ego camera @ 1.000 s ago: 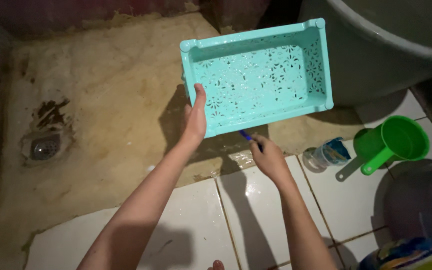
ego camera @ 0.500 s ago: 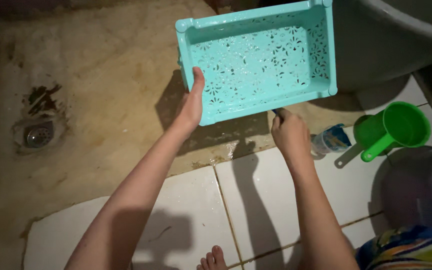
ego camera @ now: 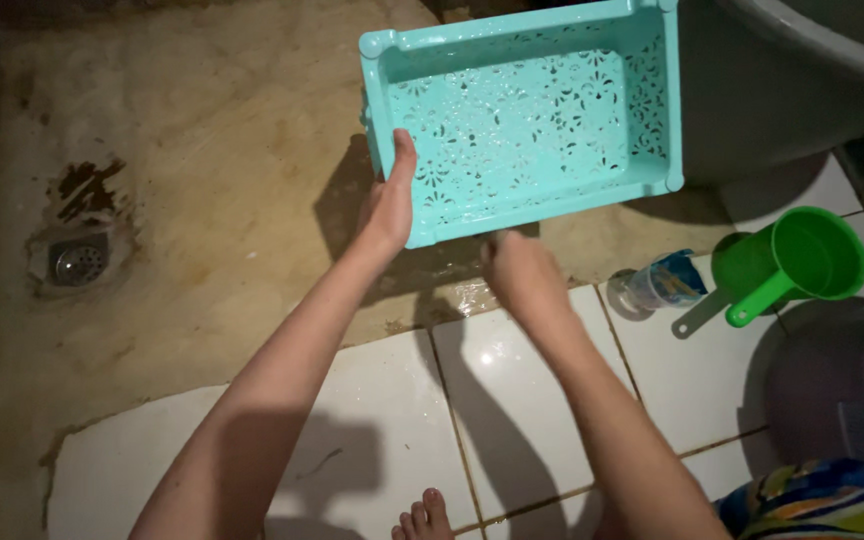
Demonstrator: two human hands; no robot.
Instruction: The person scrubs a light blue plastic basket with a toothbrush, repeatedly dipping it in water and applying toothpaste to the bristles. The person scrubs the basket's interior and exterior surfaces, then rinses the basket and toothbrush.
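Note:
My left hand [ego camera: 389,210] grips the near left corner of a teal plastic basket [ego camera: 532,120] with a pierced flower pattern, thumb inside the rim. The basket is wet and tilted up off the floor, its open side facing me. My right hand [ego camera: 520,275] is a blurred closed fist just under the basket's near edge. The thin blue-handled brush it held in the earlier frames is hidden inside the fist now.
A large grey tub [ego camera: 802,90] stands right behind the basket. A green dipper [ego camera: 797,262], a small clear packet [ego camera: 657,285] and a grey bucket [ego camera: 832,400] sit at the right. A floor drain [ego camera: 77,262] lies at the left. My toes [ego camera: 422,518] show on the white tiles.
My right hand swung right along the basket's near edge, then back left toward its middle. The basket shifted slightly up and right in my left hand.

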